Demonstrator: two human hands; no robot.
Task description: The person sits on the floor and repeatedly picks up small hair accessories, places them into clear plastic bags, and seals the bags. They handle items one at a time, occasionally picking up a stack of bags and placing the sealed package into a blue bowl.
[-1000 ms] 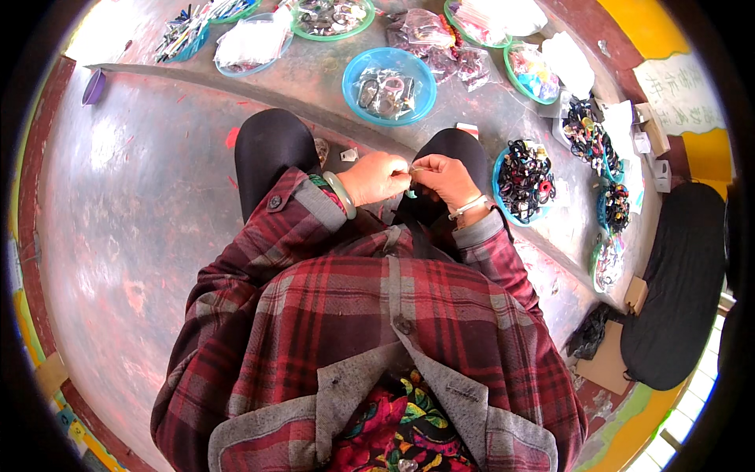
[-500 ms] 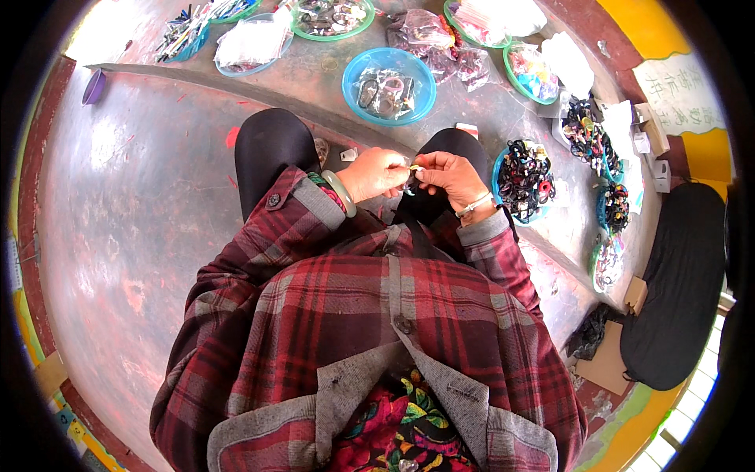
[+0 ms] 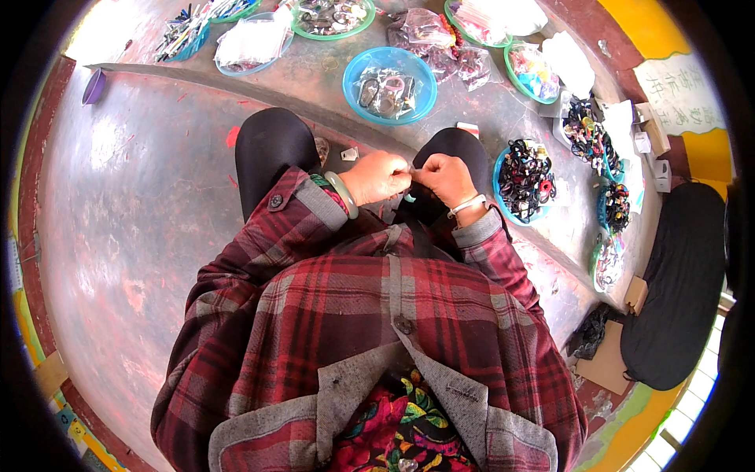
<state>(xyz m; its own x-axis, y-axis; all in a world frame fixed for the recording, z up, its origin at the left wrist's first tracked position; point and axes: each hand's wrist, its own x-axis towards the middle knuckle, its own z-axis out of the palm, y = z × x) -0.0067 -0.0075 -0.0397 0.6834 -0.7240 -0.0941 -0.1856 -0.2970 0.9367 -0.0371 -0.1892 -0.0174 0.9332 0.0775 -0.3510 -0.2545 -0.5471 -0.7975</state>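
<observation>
My left hand (image 3: pixel 377 178) and my right hand (image 3: pixel 451 179) meet above my lap, between my knees, fingertips pinched together and almost touching. They close on a small thing whose kind I cannot make out; the fingers cover most of it. A tiny teal piece (image 3: pixel 410 198) shows just below the fingertips. Close to my right hand stands a blue basket (image 3: pixel 499 182) heaped with dark hair ties (image 3: pixel 525 175). Beyond my hands sits a blue basin (image 3: pixel 421 67) holding clear bags of ring-shaped items (image 3: pixel 387 93).
Along the raised ledge are a green basket (image 3: pixel 358 31), a basket of clear bags (image 3: pixel 253 43), and a green-rimmed basket (image 3: pixel 541 96) of colourful packets. More dark hair ties (image 3: pixel 586 130) lie further right. A purple bowl (image 3: pixel 93 87) is far left; a black padded board (image 3: pixel 675 287) lies right.
My right hand has rolled over, its back now turned up and its fingers curled tighter. The small thing between the fingertips is more covered, and a teal bit shows below.
</observation>
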